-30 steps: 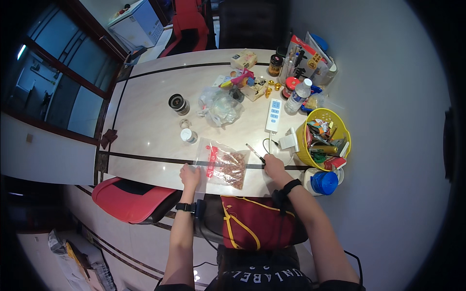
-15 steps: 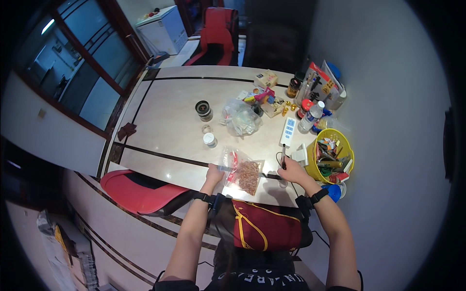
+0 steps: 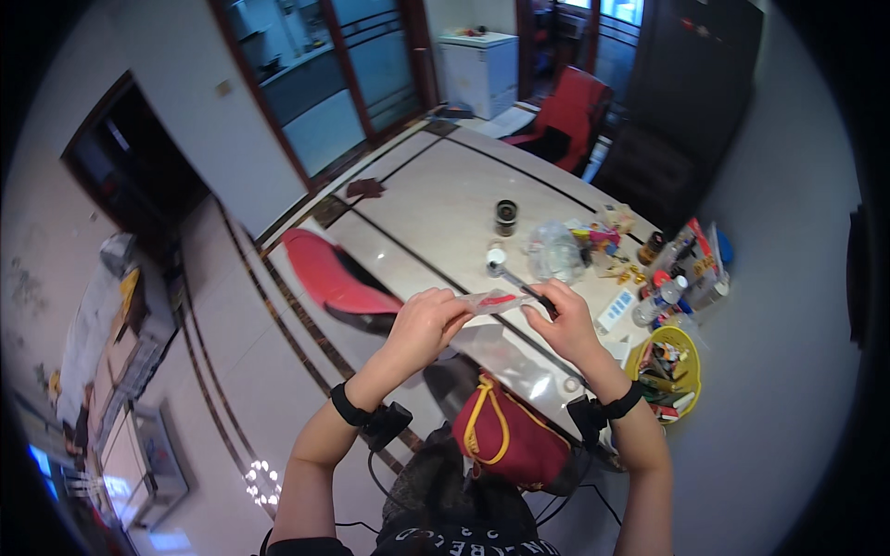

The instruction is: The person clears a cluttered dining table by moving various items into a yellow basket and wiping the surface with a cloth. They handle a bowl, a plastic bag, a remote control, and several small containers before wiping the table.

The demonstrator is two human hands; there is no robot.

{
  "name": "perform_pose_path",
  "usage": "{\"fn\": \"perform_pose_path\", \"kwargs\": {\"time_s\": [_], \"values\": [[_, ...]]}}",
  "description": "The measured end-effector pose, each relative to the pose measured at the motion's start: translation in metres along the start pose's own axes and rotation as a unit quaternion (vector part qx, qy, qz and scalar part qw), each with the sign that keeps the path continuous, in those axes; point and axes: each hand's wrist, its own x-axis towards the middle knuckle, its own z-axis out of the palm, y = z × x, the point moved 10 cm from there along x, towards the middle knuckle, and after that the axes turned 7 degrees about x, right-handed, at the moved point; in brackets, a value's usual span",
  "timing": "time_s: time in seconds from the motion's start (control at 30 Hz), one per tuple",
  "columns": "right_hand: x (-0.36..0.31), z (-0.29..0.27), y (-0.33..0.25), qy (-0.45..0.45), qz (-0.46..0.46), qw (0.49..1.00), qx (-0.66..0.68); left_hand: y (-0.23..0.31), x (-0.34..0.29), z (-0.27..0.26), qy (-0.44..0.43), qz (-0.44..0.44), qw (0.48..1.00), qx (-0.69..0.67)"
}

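A clear plastic bag with red print [image 3: 496, 300] is raised above the near table edge, stretched between my two hands. My left hand [image 3: 428, 326] pinches its left end, fingers closed. My right hand [image 3: 567, 322] is closed round a slim dark tool [image 3: 540, 293], whose greyish end points away to the far left; its kind I cannot make out. The right thumb and fingers are at the bag's right end. The bag's lower part and its contents do not show clearly. Beyond the tool stand a small white-capped jar [image 3: 496, 256] and a dark-lidded jar [image 3: 505, 215].
A crumpled clear bag [image 3: 556, 250], a white power strip [image 3: 616, 310], a water bottle [image 3: 660, 301] and a yellow basket of odds and ends [image 3: 691, 371] crowd the right side by the wall. A maroon bag [image 3: 514, 435] lies against me. A red chair [image 3: 334, 273] stands left.
The bag, which lay on the table with brown nuts showing, has been lifted. My right hand has moved over to it with the slim tool. My view has swung left.
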Motion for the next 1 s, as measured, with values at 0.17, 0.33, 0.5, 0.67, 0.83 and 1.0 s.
{"fn": "perform_pose_path", "kwargs": {"time_s": [0.17,0.33,0.5,0.67,0.83,1.0], "values": [[0.011,0.087,-0.108,-0.087,-0.119,0.988,-0.052,0.001,-0.076,-0.087,0.077,-0.042,0.987,0.136],[-0.016,0.201,-0.192,-0.232,-0.167,0.957,-0.042,-0.012,-0.173,-0.143,0.111,-0.077,0.985,0.112],[-0.049,0.327,-0.237,-0.351,-0.116,0.929,0.011,-0.052,-0.304,-0.195,0.167,-0.208,0.964,0.010],[-0.110,0.455,-0.305,-0.462,-0.171,0.862,0.123,-0.069,-0.440,-0.246,0.175,-0.265,0.948,0.034],[-0.155,0.556,-0.358,-0.533,-0.152,0.812,0.180,-0.088,-0.564,-0.292,0.231,-0.387,0.893,0.006],[-0.185,0.635,-0.413,-0.628,-0.153,0.726,0.235,-0.075,-0.657,-0.336,0.291,-0.457,0.834,0.108]]}}
